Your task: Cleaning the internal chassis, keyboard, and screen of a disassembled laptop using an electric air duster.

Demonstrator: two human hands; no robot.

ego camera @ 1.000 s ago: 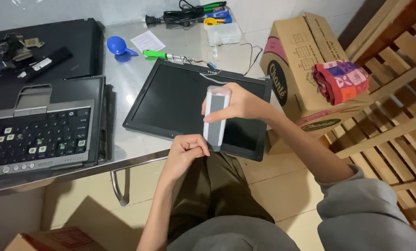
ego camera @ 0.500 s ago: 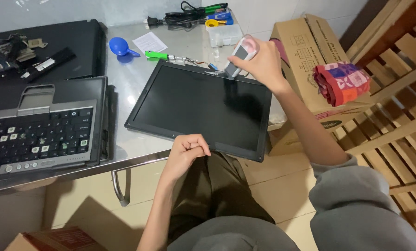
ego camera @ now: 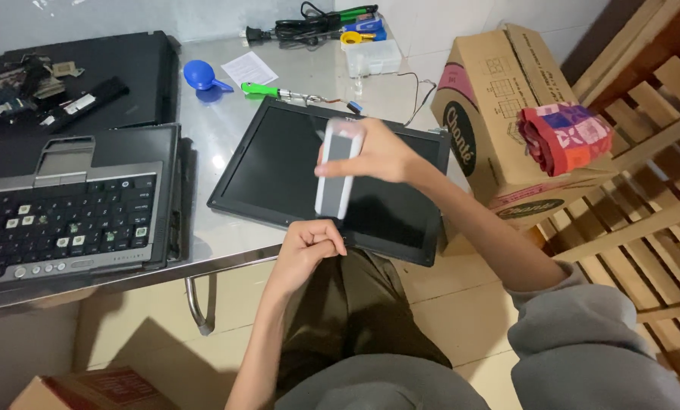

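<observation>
While one tan cardboard box [ego camera: 499,114] is standing rightward, right hand [ego camera: 378,152] is grasping a grey brush [ego camera: 338,168] and left hand [ego camera: 309,247] is clenching the screen panel [ego camera: 279,163] edge.

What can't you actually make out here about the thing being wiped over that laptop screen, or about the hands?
- Grey block in the right hand, head view: motion blur hides its surface and what kind of tool it is.
- Left hand: a closed fist at the near edge of the screen panel; its own fingers hide anything inside.
- Small parts on the dark laptop base, far left: too small to identify.
</observation>
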